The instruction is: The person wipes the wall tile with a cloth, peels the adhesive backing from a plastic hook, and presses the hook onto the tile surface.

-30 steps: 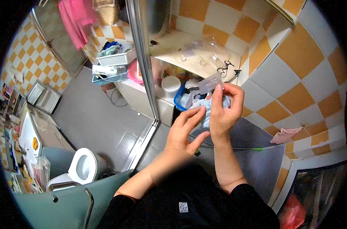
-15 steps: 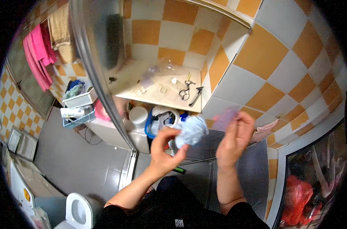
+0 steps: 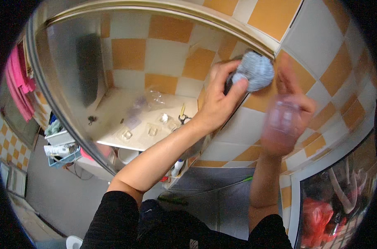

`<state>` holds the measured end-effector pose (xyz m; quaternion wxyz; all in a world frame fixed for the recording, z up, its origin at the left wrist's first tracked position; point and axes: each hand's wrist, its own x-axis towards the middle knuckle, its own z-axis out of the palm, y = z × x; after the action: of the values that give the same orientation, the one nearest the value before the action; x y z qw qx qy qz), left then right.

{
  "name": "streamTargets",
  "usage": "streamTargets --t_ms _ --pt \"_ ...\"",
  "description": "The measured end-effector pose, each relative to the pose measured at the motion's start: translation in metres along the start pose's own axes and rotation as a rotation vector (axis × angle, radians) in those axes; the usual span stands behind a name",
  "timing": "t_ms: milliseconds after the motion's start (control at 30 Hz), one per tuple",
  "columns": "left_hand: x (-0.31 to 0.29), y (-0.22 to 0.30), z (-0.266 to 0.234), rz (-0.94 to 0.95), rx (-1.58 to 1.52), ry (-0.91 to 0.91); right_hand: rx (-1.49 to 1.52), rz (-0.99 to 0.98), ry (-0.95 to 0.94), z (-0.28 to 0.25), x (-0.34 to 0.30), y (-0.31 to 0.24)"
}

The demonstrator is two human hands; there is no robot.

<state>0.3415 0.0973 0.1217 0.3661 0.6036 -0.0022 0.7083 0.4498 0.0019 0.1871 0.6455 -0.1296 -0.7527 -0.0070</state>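
Observation:
My left hand [image 3: 222, 94] is wrapped round a bunched light-blue cloth [image 3: 258, 71]. It holds the cloth up against the tiled wall, beside the right end of the metal frame [image 3: 254, 39]. To the right, my right hand [image 3: 294, 103] is smeared by motion, with a thin translucent purple sheet [image 3: 279, 120] in its fingers. Below my left forearm, a pale shelf [image 3: 109, 124] carries several small clear pieces [image 3: 153, 130], some crumpled clear plastic [image 3: 156, 97] and a yellow-handled tool [image 3: 183, 109], partly hidden by my wrist.
A curved metal-edged glass panel [image 3: 51, 83] stands at the left. Beyond it are pink towels [image 3: 20, 83] and stacked baskets [image 3: 63, 152]. A green-tipped pole [image 3: 221, 186] lies low in front of me. A window holding a red bag [image 3: 316, 216] is at the right.
My left hand has lifted the cloth up and to the right, to the wall by the frame. My right hand has moved right and slightly up with the purple sheet. The view has shifted too.

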Motion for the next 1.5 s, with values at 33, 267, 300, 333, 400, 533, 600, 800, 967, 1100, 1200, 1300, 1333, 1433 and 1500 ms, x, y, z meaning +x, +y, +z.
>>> streamTargets --t_ms 33,267,300,333,400,533,600,800,967,1100,1200,1300,1333,1433,1500 --pt "0.009 -0.008 0.001 0.028 0.073 0.014 -0.084 0.004 -0.006 0.005 0.001 0.004" --pt "0.063 -0.034 -0.006 -0.001 -0.002 -0.206 -0.746 -0.109 -0.113 0.02 0.014 0.007" --pt "0.063 -0.031 -0.009 -0.068 0.027 -0.231 -0.846 -0.088 -0.164 0.023 0.009 0.0" --pt "0.061 -0.033 -0.013 -0.14 0.046 -0.282 -0.943 -0.076 -0.214 0.026 0.004 -0.006" --pt "0.057 -0.041 -0.01 -0.212 0.07 -0.361 -1.019 0.059 -0.25 0.043 -0.007 -0.022" --pt "0.068 -0.042 -0.011 -0.068 0.062 -0.32 -0.895 -0.127 -0.009 0.059 0.012 0.015" --pt "0.079 -0.042 -0.011 0.011 0.061 -0.291 -0.933 -0.168 -0.014 0.057 0.022 0.019" --pt "0.109 -0.038 -0.019 0.19 0.118 -0.206 -0.762 -0.106 0.05 0.057 0.042 0.017" --pt "0.128 -0.019 -0.011 0.263 0.139 -0.159 -0.683 -0.001 -0.001 0.051 0.062 0.002" --pt "0.138 -0.016 -0.008 0.317 0.202 -0.129 -0.547 0.138 0.129 0.052 0.078 -0.011" --pt "0.149 -0.026 -0.01 0.316 0.212 -0.096 -0.438 0.07 0.048 0.039 0.089 -0.006" --pt "0.158 -0.023 -0.003 0.316 0.241 -0.075 -0.414 0.059 0.008 0.029 0.101 -0.011" --pt "0.158 -0.023 -0.003 0.322 0.237 -0.076 -0.422 0.058 0.01 0.028 0.102 -0.011" --pt "0.154 -0.025 -0.001 0.346 0.22 -0.031 -0.396 0.021 0.031 0.028 0.1 -0.006" --pt "0.148 -0.031 0.006 0.37 0.206 0.06 -0.373 -0.021 0.066 0.031 0.097 0.002"
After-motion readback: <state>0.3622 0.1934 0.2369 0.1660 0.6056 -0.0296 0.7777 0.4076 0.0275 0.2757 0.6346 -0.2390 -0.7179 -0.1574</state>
